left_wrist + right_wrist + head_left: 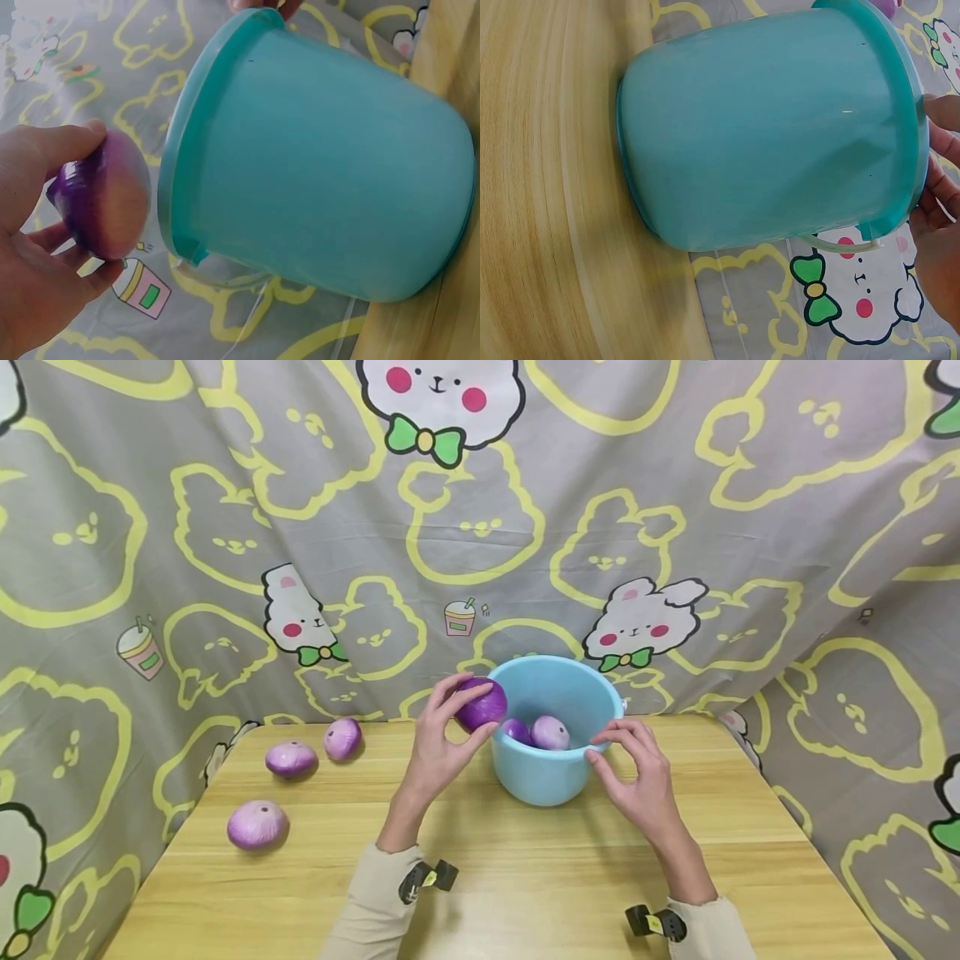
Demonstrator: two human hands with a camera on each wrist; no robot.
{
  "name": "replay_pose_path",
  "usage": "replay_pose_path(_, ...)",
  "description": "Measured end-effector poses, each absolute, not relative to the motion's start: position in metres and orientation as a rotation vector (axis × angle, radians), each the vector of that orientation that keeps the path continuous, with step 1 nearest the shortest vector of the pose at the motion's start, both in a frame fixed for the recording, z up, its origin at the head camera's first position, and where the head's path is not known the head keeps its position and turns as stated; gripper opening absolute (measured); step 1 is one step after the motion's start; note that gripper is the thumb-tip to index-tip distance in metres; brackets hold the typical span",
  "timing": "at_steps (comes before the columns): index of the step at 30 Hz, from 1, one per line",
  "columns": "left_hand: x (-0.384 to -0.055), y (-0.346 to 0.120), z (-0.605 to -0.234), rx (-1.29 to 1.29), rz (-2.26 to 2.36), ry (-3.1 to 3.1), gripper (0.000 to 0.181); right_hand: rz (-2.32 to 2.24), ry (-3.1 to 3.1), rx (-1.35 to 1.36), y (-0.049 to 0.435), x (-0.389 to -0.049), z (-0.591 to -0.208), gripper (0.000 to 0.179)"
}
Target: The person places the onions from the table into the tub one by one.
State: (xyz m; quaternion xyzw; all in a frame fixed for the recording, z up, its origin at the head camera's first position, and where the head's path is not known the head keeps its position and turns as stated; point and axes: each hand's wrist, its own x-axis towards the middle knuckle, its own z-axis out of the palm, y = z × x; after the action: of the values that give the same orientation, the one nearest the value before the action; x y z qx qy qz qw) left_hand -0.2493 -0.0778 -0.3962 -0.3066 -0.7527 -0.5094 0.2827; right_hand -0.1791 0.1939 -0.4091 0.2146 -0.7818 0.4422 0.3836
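My left hand (438, 745) holds a purple onion (483, 706) between thumb and fingers, just left of the bucket's rim and level with it. In the left wrist view the onion (112, 199) shows its paler side toward the bucket. A light blue bucket (542, 781) stands upright on the table; inside it lie a pale purple onion (551, 732) and a darker one (517, 732). On the near right of the rim, my right hand (643, 774) pinches the edge, its thumb (943, 111) against the rim in the right wrist view.
Three more onions lie at the table's left: one (257, 825) nearest me, another (292, 760) behind it, and a third (343, 739) near the back edge. The wooden table (540, 877) meets a grey patterned curtain (480, 577) at the back and sides.
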Motion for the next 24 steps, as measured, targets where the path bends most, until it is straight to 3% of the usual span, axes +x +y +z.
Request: replay_pose_path(24, -0.256, -0.060, -0.398, -0.867, -1.465, -1.986, 0.045, 1.147, -2.008, 0.542, 0.193, -0.179, -0.409, 0.022)
